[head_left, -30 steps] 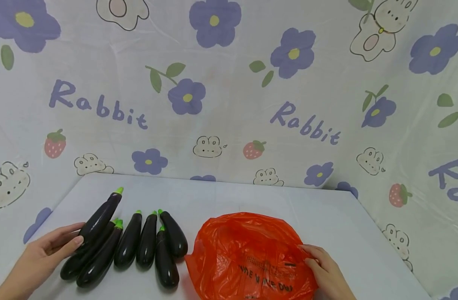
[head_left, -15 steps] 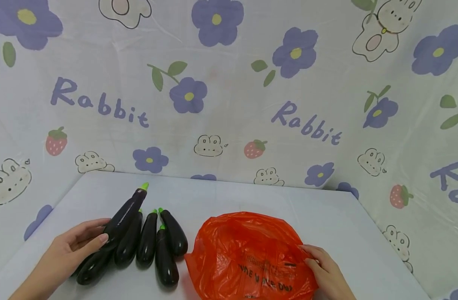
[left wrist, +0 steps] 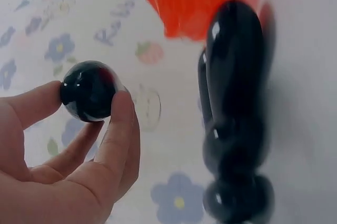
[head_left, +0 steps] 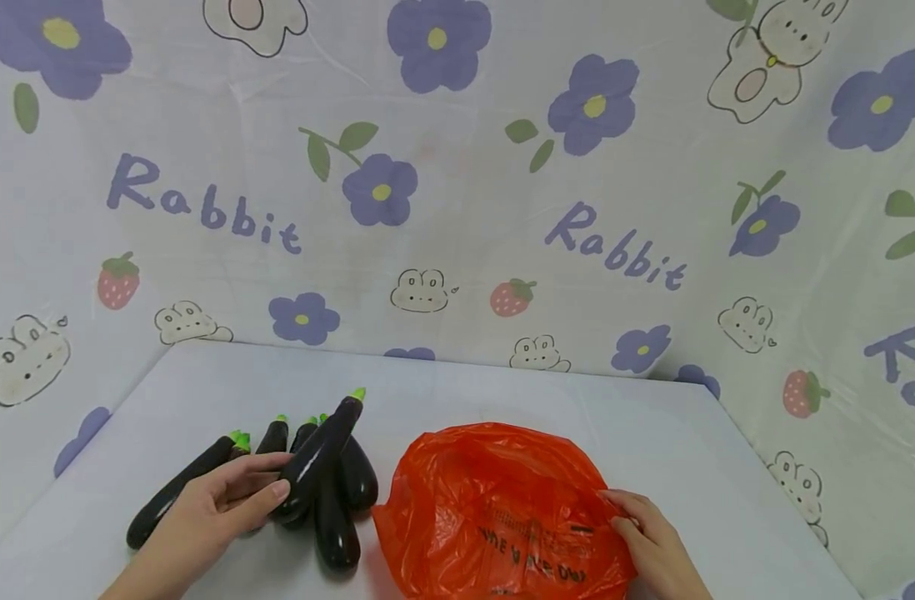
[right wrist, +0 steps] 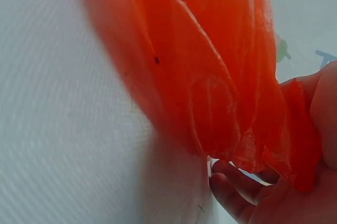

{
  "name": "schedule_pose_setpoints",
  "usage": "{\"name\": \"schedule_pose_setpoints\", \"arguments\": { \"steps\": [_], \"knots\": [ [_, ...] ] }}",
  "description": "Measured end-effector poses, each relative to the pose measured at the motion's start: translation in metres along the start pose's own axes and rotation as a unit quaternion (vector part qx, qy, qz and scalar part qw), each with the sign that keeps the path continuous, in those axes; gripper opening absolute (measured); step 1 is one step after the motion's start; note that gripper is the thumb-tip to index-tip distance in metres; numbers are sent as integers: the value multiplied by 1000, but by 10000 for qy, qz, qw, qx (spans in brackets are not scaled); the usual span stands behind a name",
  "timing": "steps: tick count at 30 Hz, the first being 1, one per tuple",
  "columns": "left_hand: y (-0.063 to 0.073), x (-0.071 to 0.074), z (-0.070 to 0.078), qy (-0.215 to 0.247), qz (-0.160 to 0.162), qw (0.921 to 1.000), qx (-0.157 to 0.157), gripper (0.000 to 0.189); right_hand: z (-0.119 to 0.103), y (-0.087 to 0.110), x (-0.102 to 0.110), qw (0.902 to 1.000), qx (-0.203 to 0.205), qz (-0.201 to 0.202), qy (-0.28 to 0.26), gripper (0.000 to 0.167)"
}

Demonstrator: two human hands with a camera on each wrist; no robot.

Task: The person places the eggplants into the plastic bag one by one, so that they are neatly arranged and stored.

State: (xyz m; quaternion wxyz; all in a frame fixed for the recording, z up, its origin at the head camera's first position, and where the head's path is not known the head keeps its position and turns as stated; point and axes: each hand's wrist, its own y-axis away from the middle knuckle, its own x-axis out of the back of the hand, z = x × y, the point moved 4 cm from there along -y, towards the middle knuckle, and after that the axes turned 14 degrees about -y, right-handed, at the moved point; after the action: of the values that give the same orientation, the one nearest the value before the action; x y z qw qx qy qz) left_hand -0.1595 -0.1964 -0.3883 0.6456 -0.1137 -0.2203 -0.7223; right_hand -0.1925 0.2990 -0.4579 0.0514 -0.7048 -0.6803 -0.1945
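Note:
My left hand [head_left: 221,508] grips a glossy dark eggplant [head_left: 318,458] between thumb and fingers, its green stem tilted up and away to the right. In the left wrist view the held eggplant [left wrist: 88,91] shows end-on, apart from the others. Under and beside it several more eggplants lie on the table, partly hidden: one on the left [head_left: 176,492], another in front [head_left: 336,529]. My right hand [head_left: 652,537] pinches the right edge of a red plastic bag [head_left: 495,500] with its mouth spread wide. Up close, the bag's edge [right wrist: 295,145] is bunched between thumb and fingers.
A white table [head_left: 457,387] bears everything, its far edge near a printed cloth [head_left: 457,233] with flowers and rabbits. The bag's left corner comes close to the eggplants on its left.
My left hand has carried the eggplant rightward, from over the leftmost ones to above the middle of the group, towards the bag. My right hand and the bag have stayed in place.

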Motion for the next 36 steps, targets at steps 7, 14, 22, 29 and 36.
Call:
{"name": "schedule_pose_setpoints", "arguments": {
  "steps": [7,14,22,29,36],
  "knots": [
    [3,-29,22,181,-446,9983,-335,54,-3,0,1,9999,58,15,125,38],
    [1,-51,33,255,-722,9954,-568,53,-3,-4,-1,9993,232,20,301,37],
    [-3,-76,48,626,-1095,9893,-735,53,-5,-6,-1,9987,323,50,401,36],
    [-9,-95,60,407,-1134,9902,-712,52,-7,-6,0,9987,310,168,370,37],
    [-11,-113,65,241,-1209,9876,-967,47,-1,-3,1,9993,160,148,319,37]
  ]
}}
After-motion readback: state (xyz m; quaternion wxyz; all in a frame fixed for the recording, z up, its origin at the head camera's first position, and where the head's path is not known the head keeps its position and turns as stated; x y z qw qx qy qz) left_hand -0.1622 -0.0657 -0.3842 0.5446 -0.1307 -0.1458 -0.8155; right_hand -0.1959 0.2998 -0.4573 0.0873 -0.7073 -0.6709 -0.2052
